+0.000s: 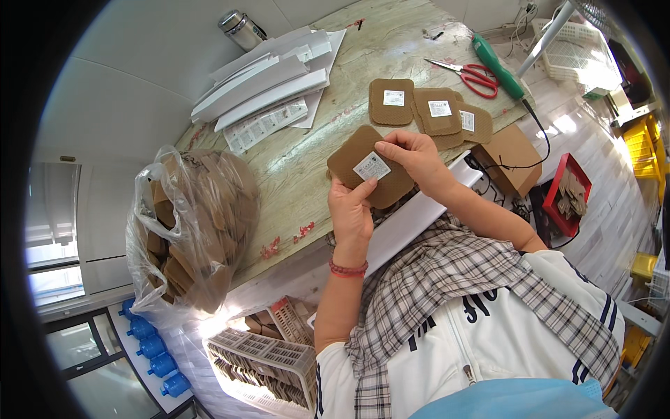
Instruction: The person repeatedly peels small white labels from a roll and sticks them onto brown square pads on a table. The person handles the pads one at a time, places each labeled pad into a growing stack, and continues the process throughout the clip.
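Observation:
Over the table's near edge I hold a brown square pad (349, 152) with rounded corners and a white label (372, 167) on its face. My left hand (351, 213) grips its lower edge, the thumb at the label's bottom corner. Fingers of my right hand (417, 159) pinch the pad's upper right edge. Whether it is one pad or a few stacked, I cannot tell. Just beyond my hands lie similar labelled pads: a small pile (389, 94) on the left, another pile (436, 120) beside it, and a pad (480, 126) partly under that one.
Left of me, a clear plastic bag (202, 230) bulges with brown pieces. White label sheets and papers (269, 80) lie behind it, near a steel flask (241, 29). Red-handled scissors (478, 79) and a corded green tool (497, 66) rest at the far right. A plastic crate (269, 356) stands below.

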A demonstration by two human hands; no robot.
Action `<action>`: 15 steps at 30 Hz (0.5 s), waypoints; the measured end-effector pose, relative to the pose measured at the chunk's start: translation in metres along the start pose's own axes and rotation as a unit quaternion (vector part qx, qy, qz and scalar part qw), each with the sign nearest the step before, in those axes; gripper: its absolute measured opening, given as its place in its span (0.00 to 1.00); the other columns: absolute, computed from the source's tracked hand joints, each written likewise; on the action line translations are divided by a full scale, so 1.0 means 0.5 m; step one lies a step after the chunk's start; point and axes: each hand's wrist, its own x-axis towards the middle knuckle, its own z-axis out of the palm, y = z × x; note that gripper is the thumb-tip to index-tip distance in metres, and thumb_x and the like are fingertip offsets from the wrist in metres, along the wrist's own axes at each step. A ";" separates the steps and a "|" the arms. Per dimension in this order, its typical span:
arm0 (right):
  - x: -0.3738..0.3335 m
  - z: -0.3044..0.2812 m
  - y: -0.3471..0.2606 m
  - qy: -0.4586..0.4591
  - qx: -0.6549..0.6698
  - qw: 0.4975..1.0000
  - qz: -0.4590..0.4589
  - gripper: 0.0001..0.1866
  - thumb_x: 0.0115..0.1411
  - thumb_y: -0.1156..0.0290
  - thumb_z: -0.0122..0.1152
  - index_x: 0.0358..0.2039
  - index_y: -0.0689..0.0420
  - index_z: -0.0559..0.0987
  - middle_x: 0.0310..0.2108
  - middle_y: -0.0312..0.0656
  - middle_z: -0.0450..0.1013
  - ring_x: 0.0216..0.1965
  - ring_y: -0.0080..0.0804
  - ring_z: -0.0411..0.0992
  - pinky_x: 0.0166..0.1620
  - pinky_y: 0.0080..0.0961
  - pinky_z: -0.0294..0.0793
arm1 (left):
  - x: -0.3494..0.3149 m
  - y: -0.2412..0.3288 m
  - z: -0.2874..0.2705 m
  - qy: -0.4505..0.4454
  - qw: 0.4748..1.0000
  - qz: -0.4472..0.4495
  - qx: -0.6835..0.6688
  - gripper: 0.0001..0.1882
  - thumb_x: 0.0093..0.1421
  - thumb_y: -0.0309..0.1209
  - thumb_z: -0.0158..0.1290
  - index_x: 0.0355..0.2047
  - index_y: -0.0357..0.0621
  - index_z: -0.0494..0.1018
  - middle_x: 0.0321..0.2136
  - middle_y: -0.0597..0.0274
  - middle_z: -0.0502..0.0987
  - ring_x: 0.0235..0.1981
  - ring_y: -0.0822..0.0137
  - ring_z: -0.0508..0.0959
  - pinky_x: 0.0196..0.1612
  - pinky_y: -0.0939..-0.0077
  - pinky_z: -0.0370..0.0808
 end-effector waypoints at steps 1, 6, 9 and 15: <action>0.000 -0.002 0.001 0.003 0.002 1.000 -0.003 0.09 0.65 0.69 0.63 0.37 0.62 0.81 0.32 0.31 0.77 0.35 0.14 0.72 0.40 0.15 0.71 | -0.001 0.001 0.001 0.008 1.000 0.009 0.007 0.26 0.56 0.11 0.54 0.55 0.37 0.67 0.51 0.57 0.77 0.52 0.65 0.77 0.57 0.69 0.74; 0.005 -0.012 0.010 0.005 0.041 0.999 0.011 0.09 0.66 0.68 0.62 0.38 0.61 0.81 0.34 0.32 0.78 0.36 0.15 0.73 0.40 0.15 0.72 | 0.000 0.001 -0.007 0.011 1.000 0.014 0.010 0.26 0.55 0.11 0.51 0.55 0.37 0.66 0.53 0.55 0.75 0.54 0.63 0.76 0.60 0.67 0.71; 0.007 -0.014 0.011 0.011 0.027 1.000 0.002 0.09 0.66 0.68 0.61 0.37 0.61 0.80 0.34 0.32 0.78 0.36 0.14 0.73 0.39 0.15 0.72 | -0.007 0.013 -0.008 -0.037 0.995 -0.008 -0.095 0.29 0.55 0.09 0.47 0.58 0.36 0.63 0.56 0.55 0.72 0.58 0.63 0.72 0.62 0.67 0.69; 0.000 -0.009 0.008 0.015 -0.040 0.999 -0.030 0.09 0.66 0.69 0.62 0.39 0.62 0.80 0.34 0.32 0.77 0.35 0.14 0.72 0.39 0.14 0.72 | -0.002 0.005 0.028 0.014 1.000 0.021 -0.019 0.26 0.58 0.17 0.56 0.58 0.38 0.64 0.55 0.58 0.73 0.56 0.64 0.73 0.61 0.65 0.69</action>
